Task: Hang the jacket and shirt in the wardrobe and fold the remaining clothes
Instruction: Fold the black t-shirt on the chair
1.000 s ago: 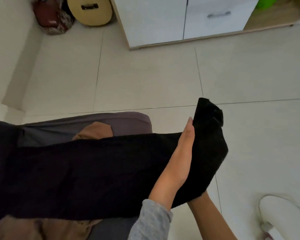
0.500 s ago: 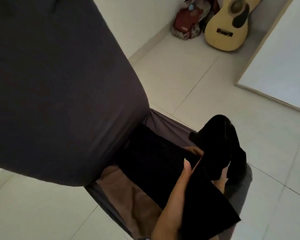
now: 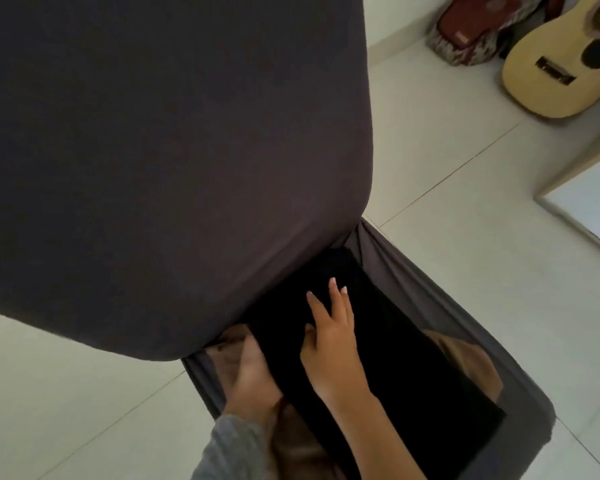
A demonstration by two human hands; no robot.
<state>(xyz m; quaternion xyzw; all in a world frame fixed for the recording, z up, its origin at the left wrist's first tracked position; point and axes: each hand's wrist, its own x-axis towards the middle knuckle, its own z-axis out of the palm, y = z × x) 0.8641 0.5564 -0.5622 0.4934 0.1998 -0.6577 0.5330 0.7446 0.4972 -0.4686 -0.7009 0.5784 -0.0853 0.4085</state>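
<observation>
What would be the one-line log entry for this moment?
step: folding clothes | black garment: lies flat on chair seat | right hand: flat on it | left hand: at its left edge, fingers hidden | brown cloth: underneath

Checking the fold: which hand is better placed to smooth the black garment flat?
Likely the right hand: it lies open on the black garment, while the left hand sits at its edge.

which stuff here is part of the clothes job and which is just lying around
Job: black garment; brown garment beneath it; right hand flat on top; left hand at its edge; wardrobe.
Lying about: guitar; red bag; the grey-covered chair only holds the clothes.
</observation>
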